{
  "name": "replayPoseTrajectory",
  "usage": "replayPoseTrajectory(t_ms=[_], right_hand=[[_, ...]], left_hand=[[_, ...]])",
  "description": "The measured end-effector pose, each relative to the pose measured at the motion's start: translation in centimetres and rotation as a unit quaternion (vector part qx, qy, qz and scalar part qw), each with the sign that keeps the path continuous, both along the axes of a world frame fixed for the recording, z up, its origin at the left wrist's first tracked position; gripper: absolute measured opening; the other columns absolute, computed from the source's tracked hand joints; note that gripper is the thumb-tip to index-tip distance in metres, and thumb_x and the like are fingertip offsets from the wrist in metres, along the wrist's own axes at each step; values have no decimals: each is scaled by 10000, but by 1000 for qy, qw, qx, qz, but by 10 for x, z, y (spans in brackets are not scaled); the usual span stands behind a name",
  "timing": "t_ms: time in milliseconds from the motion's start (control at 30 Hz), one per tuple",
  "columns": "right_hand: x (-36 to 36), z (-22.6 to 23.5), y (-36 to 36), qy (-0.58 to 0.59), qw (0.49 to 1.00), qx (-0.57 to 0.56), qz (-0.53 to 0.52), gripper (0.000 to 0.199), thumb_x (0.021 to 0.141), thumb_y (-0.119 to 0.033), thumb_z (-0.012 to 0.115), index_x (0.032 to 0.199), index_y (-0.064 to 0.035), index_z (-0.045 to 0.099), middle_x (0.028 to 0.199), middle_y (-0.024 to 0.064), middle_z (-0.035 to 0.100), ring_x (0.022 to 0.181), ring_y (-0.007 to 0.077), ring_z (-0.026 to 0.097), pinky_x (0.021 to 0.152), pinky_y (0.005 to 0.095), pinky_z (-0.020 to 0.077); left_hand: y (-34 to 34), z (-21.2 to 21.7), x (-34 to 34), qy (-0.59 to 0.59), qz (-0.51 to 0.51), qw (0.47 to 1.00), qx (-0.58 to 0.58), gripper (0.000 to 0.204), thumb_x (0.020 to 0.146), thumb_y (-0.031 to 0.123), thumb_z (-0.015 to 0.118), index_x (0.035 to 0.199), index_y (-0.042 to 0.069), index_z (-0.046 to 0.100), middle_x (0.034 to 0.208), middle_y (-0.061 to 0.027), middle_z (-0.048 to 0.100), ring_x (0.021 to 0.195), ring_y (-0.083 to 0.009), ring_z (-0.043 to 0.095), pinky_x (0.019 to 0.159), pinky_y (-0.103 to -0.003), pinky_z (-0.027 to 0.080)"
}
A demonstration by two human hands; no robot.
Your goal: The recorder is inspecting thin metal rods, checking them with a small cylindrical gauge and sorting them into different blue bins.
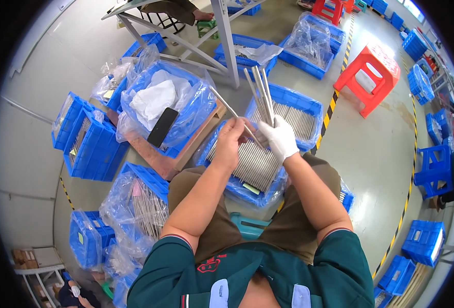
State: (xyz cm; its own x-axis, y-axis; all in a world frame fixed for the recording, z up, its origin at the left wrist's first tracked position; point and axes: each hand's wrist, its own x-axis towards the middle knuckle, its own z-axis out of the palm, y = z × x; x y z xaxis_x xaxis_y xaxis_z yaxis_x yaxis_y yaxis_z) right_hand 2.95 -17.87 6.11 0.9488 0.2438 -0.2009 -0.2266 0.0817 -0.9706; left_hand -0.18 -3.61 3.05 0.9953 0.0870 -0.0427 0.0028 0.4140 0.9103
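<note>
In my bare left hand (230,137) is one thin metal rod (226,103), its fingers closed round it and the rod slanting up to the left. My right hand (278,137), in a white glove, grips a bundle of metal rods (264,95) that fan upward. Both hands are close together above a blue crate (239,191) lined with clear plastic, where many similar rods lie side by side. A yellow-green slip (251,188) rests at its near edge. Just beyond stands another blue crate (317,105) with rows of rods.
On the left, a plastic-lined blue bin (188,77) holds white cloth and a black phone (163,127). A bagged crate of loose rods (146,205) stands nearer me. Stacked blue crates (96,143) are farther left. A red stool (368,77) stands right, past striped floor tape (331,110).
</note>
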Motion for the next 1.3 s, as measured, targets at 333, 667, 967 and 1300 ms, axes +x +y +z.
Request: replayPoseTrajectory(t_ms=[333, 667, 967, 1300], right_hand=[[26, 5, -34, 128, 961, 238, 64, 199, 857, -262, 629, 788, -86, 565, 480, -77, 333, 354, 46, 265, 354, 217, 188], [63, 4, -58, 50, 956, 196, -214, 203, 784, -248, 692, 757, -86, 572, 549, -32, 457, 408, 106, 390, 382, 260, 300], [32, -6, -40, 111, 973, 198, -32, 244, 837, -291, 650, 731, -108, 528, 491, -80, 353, 348, 42, 281, 343, 222, 185], [14, -11, -4, -88, 989, -85, 85, 337, 785, -324, 677, 862, -2, 613, 721, 53, 604, 650, 104, 506, 622, 277, 454]], left_hand=[[-13, 6, -21, 104, -306, 942, -87, 281, 936, 299, 493, 894, 27, 549, 695, -53, 533, 665, -137, 495, 659, -249, 397], [-29, 7, -44, 150, -402, 896, -116, 255, 936, 281, 475, 865, 49, 551, 669, -69, 572, 615, -157, 557, 612, -271, 453], [4, -2, -13, 59, -297, 932, -201, 302, 931, 317, 500, 938, 22, 568, 1157, -155, 558, 1051, -265, 564, 915, -379, 448], [3, 5, -7, 88, -427, 894, -106, 309, 878, 285, 601, 940, -18, 593, 648, 6, 455, 577, -76, 407, 540, -226, 356]])
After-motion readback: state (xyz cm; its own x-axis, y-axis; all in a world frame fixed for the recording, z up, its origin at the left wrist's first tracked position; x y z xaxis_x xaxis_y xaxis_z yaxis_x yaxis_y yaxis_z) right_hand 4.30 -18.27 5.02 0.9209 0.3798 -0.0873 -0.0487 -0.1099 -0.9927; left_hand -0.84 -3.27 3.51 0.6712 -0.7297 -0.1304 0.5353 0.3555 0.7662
